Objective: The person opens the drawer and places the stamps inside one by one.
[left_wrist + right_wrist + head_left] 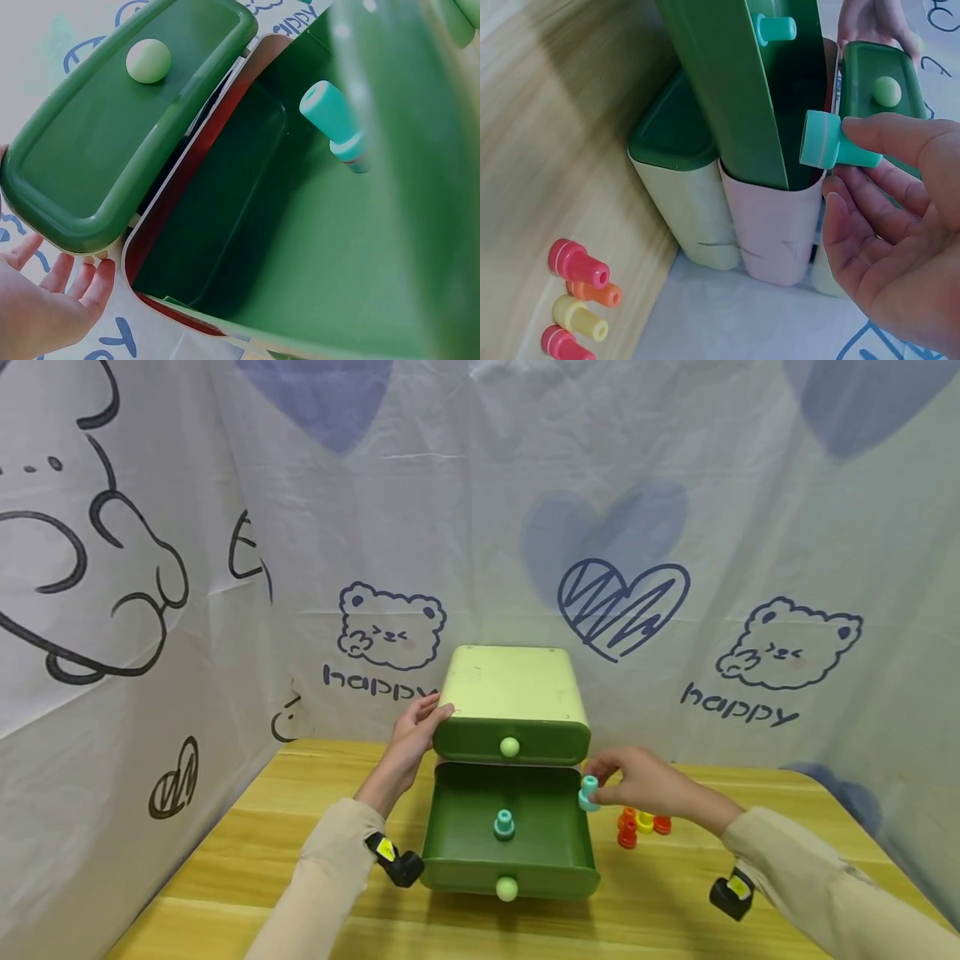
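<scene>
My right hand [637, 785] pinches a teal plastic peg [589, 793] with a wide base, between thumb and fingers. It holds the peg beside the right wall of a pulled-out green drawer [465, 852]. Inside that drawer a second teal peg [504, 825] stands upright on the floor. The drawer belongs to a small cabinet [513, 681] with a cream top and round light-green knobs. My left hand [408, 739] rests against the cabinet's upper left side, thumb near the top edge; in the left wrist view its fingers [94, 289] touch the side of the closed top drawer [112, 142].
Several red, orange and yellow pegs [581, 319] stand close together on the wooden table [360, 910], right of the cabinet. Below the pulled-out drawer is a closed bottom drawer [675, 124]. A white printed cloth [487, 568] hangs behind and at the sides.
</scene>
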Motion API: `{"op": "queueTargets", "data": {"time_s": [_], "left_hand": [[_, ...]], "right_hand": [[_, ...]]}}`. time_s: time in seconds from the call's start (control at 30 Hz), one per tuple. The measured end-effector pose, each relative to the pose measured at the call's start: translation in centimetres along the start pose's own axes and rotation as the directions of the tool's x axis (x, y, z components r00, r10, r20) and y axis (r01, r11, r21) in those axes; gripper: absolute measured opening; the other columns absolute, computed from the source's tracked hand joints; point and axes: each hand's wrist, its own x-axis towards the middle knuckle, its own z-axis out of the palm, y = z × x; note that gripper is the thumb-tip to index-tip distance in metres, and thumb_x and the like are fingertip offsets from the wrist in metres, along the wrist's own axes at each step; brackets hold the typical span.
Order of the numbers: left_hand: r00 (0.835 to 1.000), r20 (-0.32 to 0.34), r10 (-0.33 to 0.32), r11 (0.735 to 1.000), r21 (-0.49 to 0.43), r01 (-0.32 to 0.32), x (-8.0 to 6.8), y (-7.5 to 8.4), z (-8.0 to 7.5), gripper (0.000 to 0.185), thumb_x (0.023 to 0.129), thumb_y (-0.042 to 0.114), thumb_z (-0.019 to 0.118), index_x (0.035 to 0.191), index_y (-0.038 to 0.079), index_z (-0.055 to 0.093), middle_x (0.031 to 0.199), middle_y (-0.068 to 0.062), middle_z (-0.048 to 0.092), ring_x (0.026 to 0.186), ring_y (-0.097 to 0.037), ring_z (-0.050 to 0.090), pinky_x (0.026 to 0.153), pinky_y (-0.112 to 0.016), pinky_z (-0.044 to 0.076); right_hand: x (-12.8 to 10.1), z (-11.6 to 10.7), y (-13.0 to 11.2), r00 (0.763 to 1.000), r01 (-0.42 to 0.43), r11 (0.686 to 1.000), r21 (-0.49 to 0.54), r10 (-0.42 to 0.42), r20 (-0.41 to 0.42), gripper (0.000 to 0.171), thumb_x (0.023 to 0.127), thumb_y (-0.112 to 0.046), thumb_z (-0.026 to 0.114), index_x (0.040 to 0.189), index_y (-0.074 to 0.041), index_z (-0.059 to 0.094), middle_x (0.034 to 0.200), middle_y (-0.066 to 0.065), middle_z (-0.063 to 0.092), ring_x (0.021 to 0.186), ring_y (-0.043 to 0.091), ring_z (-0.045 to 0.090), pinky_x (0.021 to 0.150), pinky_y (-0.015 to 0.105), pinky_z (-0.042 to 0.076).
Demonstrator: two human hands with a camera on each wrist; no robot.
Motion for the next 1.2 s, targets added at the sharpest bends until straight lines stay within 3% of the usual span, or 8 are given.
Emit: {"op": "queueTargets", "data": {"time_s": [0.13,0.37,0.97,1.2], "left_hand": [[1.000,-0.008,0.005,1.000,-0.001,-0.005,-0.1,-0.1,-0.1,0.060,0.094,0.028,0.061,0.145,0.005,0.038,0.146,-0.018,0.038,0.123,-0.032,0.045,0.100,-0.044,0.037],[1.000,-0.006,0.009,1.000,-0.006,-0.009,-0.1,-0.2,-0.3,0.061,0.094,0.029,0.061,0.145,0.004,0.037,0.146,-0.018,0.038,0.121,-0.033,0.046,0.101,-0.044,0.038],[1.000,0.003,0.009,1.000,0.001,-0.009,-0.1,0.0,0.0,0.063,0.093,0.030,0.061,0.145,0.006,0.037,0.146,-0.016,0.039,0.123,-0.031,0.046,0.101,-0.045,0.038],[1.000,0.004,0.021,1.000,-0.002,-0.021,-0.1,-0.1,-0.1,0.062,0.093,0.030,0.061,0.145,0.004,0.037,0.145,-0.018,0.039,0.122,-0.033,0.046,0.101,-0.046,0.038]], "right_hand": [[0.5,0.2,-0.3,0.999,0.038,0.999,-0.019,-0.037,0.032,0.023,0.082,-0.008,0.075,0.102,0.000,0.068,0.090,-0.003,0.067,0.083,0.017,0.061,0.073,0.031,0.053],[1.4,0.8,-1.0,0.993,0.057,0.998,-0.022,-0.054,0.100,0.016,0.078,-0.004,0.076,0.091,-0.007,0.068,0.086,-0.005,0.066,0.082,0.018,0.061,0.072,0.028,0.053],[3.5,3.4,-1.5,0.975,-0.015,0.984,0.177,-0.024,0.219,0.016,0.076,0.004,0.076,0.089,-0.003,0.069,0.084,-0.001,0.067,0.079,0.015,0.061,0.070,0.027,0.053],[4.7,4.5,-1.5,0.973,-0.013,0.981,0.193,-0.032,0.229,0.017,0.074,0.006,0.076,0.088,-0.001,0.069,0.081,0.000,0.066,0.076,0.012,0.060,0.068,0.026,0.052]]}}
